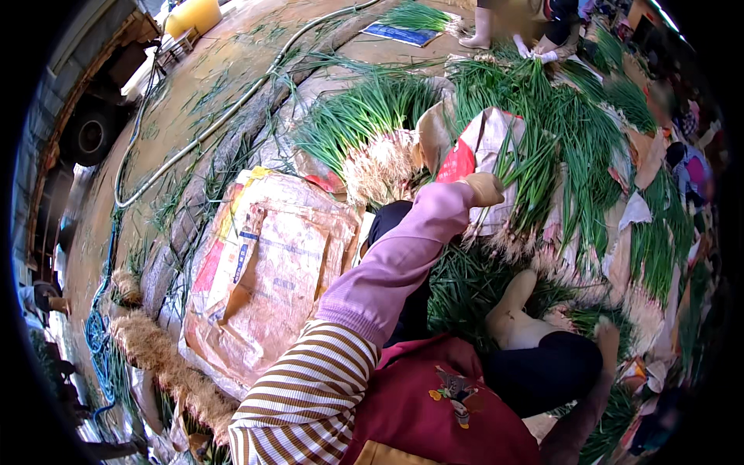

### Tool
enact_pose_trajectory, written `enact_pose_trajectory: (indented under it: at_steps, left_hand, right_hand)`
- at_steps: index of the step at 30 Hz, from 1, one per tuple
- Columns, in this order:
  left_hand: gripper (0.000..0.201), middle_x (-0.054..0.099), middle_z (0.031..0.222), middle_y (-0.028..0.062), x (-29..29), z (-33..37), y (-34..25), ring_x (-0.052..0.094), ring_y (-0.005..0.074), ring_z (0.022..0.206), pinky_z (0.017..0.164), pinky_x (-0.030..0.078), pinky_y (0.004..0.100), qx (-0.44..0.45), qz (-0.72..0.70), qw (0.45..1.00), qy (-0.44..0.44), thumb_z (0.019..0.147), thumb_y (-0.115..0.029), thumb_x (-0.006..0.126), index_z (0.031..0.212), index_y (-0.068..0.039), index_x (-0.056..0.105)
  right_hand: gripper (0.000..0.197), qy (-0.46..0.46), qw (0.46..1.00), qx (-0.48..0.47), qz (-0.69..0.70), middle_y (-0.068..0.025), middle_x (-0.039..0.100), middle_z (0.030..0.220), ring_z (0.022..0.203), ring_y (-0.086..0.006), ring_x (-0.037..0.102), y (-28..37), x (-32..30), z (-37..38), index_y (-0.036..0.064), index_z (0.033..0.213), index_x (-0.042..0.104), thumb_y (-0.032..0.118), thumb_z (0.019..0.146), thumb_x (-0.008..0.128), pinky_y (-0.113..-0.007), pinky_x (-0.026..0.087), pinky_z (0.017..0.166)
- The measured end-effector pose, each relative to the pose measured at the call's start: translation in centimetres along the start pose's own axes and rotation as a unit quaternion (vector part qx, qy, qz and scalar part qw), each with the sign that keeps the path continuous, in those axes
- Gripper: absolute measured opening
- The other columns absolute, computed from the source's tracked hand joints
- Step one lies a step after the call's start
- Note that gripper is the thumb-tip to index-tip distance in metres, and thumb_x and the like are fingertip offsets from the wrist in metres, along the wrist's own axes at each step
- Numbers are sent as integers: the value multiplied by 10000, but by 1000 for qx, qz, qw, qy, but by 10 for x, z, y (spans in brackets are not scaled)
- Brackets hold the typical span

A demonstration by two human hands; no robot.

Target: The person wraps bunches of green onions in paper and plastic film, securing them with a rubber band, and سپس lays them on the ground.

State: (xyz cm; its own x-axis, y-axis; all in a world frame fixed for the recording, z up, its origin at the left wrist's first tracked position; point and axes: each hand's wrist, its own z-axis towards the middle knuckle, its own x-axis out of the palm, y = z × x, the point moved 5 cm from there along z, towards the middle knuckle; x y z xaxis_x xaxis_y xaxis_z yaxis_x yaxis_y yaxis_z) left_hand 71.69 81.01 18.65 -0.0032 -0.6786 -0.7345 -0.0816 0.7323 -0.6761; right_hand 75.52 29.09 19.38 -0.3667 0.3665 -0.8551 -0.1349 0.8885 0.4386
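Observation:
My left hand (484, 189), in a tan glove below a pink oversleeve, reaches forward. It looks closed on a small bunch of spring onions (529, 182), though its far fingers are hidden. Beneath that bunch lies a white and red sack (490, 136). To the lower right, my right hand (607, 339) is blurred beside more spring onions (593, 316) lying near my knee; its fingers cannot be made out. Left of the sack stands a thick bundle of spring onions (370, 128), pale roots toward me. Loose green leaves (461, 291) are heaped between my legs.
Flattened woven sacks (271, 271) lie at my left. Beyond them a pale hose (225, 116) curves over the wet floor, and rooty bundles (159, 353) line the lower left. A co-worker's gloved hands (535, 51) touch onions at the back. Rows of onions (593, 178) stretch right.

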Motion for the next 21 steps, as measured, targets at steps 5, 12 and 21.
enact_pose_trajectory:
  at_steps: [5, 12, 21]
  left_hand:
    - [378, 622, 923, 156, -23, 4, -6, 599, 280, 864, 771, 458, 344, 66, -1, 997, -37, 765, -307, 579, 1045, -54, 586]
    - [275, 621, 984, 93, -94, 11, -6, 568, 129, 886, 789, 450, 246, -12, -249, 934, -257, 846, -140, 566, 1068, 22, 569]
    - [231, 624, 935, 60, -96, -24, -8, 567, 98, 863, 776, 447, 229, -113, -368, 880, -279, 838, -103, 582, 1036, 16, 579]
  right_hand:
    - [340, -8, 983, -173, 66, -175, 618, 944, 899, -258, 584, 127, 8, 58, -56, 1036, 556, 177, 788, 545, -322, 421, 802]
    - [258, 191, 949, -80, 237, -76, 625, 816, 679, -118, 557, 178, 81, 147, -41, 1017, 583, 126, 832, 514, -264, 453, 633]
    - [406, 192, 962, -170, -96, -207, 616, 819, 776, -344, 599, 335, 227, 223, -16, 808, 616, 384, 804, 545, -409, 460, 708]
